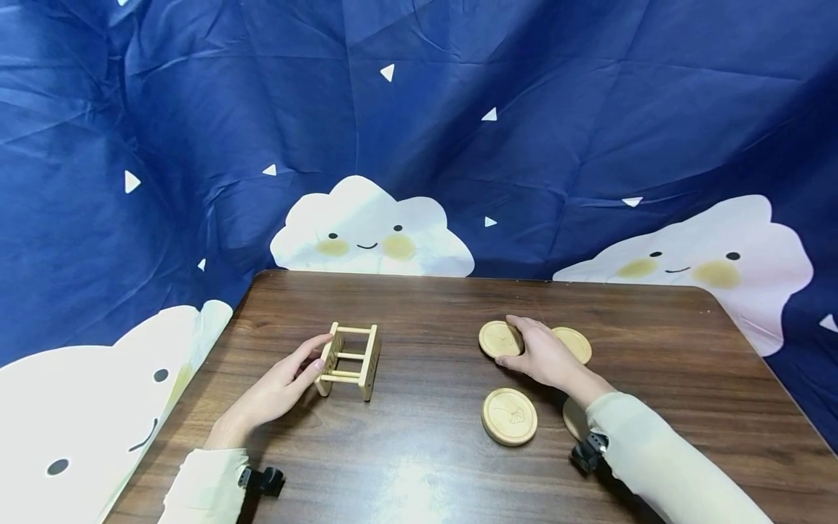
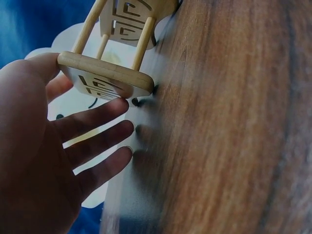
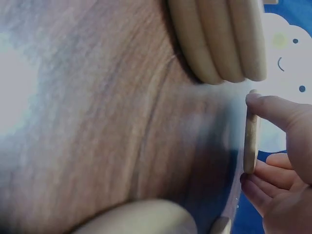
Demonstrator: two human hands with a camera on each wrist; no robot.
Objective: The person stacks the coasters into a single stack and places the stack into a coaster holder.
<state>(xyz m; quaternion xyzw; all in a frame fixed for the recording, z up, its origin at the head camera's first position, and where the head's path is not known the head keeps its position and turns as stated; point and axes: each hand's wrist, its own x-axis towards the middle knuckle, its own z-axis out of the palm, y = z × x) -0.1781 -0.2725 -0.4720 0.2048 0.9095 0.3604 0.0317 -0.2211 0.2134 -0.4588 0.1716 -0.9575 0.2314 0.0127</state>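
My left hand (image 1: 275, 393) holds a small wooden coaster rack (image 1: 350, 356) by its left side panel, thumb and fingers at the panel's edges. In the left wrist view, the panel (image 2: 105, 73) has cut-out slots, and dowels run to the opposite panel. My right hand (image 1: 546, 353) grips a round wooden coaster (image 1: 499, 339) by its rim. From the right wrist view, the coaster (image 3: 251, 139) sits between the thumb and the other fingers; whether it touches the table is unclear. Nearer to me lies a stack of coasters (image 1: 509, 416), the top one engraved.
Another coaster (image 1: 572, 344) lies behind my right hand, and one more (image 1: 575, 418) is partly hidden under the right forearm. Everything stands on a dark brown wooden table (image 1: 419, 306). A blue curtain (image 1: 419, 131) with cloud prints hangs behind the table's far edge.
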